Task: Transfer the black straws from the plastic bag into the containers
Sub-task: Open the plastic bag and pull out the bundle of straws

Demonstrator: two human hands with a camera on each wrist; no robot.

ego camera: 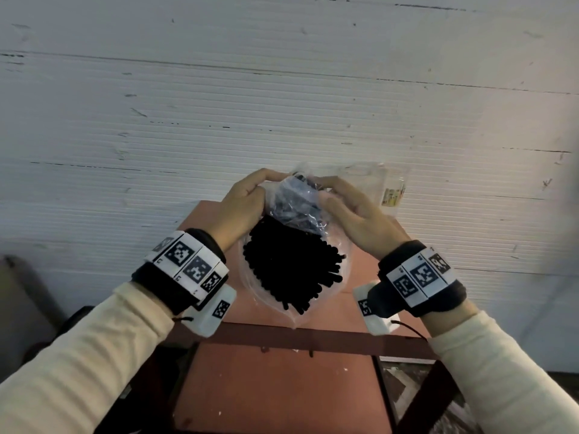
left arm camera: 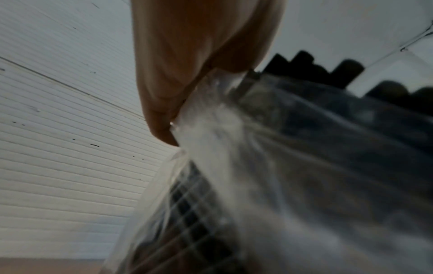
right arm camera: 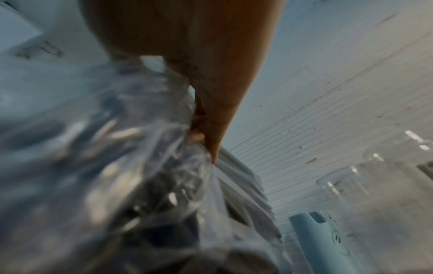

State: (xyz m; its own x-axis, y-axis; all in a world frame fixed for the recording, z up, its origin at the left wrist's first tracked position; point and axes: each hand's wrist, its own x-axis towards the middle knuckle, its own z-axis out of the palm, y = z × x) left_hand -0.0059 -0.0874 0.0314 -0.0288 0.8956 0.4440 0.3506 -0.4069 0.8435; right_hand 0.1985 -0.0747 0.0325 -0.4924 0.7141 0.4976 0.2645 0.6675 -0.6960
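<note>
A clear plastic bag [ego camera: 296,202] packed with black straws [ego camera: 291,267] hangs above a reddish table [ego camera: 360,261], held up by both hands. My left hand [ego camera: 250,195] pinches the bag's far end on its left side, and my right hand [ego camera: 338,198] pinches the same end on its right. The left wrist view shows my left hand [left arm camera: 178,103] pinching the crumpled film of the bag [left arm camera: 257,166], with straw ends [left arm camera: 311,70] sticking out past it. In the right wrist view my right hand [right arm camera: 206,129] grips the bag [right arm camera: 117,166]. Clear containers [ego camera: 385,186] stand behind my right hand.
A white ribbed wall [ego camera: 282,89] rises right behind the table. In the right wrist view the clear containers [right arm camera: 374,185] stand at the right beside a pale blue object [right arm camera: 316,241]. A dark red frame bar [ego camera: 297,336] crosses below the tabletop.
</note>
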